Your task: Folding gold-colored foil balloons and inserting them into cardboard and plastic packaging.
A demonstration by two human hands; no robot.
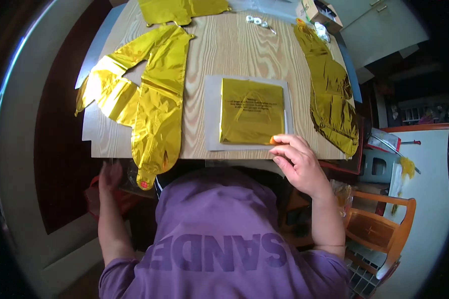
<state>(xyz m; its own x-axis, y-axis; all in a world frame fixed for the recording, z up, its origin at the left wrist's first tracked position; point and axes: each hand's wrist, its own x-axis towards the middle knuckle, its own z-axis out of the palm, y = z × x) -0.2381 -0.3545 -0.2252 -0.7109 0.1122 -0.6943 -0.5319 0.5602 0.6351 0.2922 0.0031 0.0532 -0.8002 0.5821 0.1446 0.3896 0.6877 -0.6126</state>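
The gold packet (249, 130) lies on a pale sheet (212, 117) near the table (224, 50)'s front edge, the right hand (300, 167) half open and loosely curled at its near right corner, the blurred left hand (111, 177) beyond the table's left, its grip unclear.

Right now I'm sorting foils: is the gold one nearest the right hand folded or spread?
Folded: the gold foil is a compact, straight-edged square; the left foil sprawls.

Left hand (111, 177) blurred — grip unclear; upper gold foil (177, 11) — cut by top edge.
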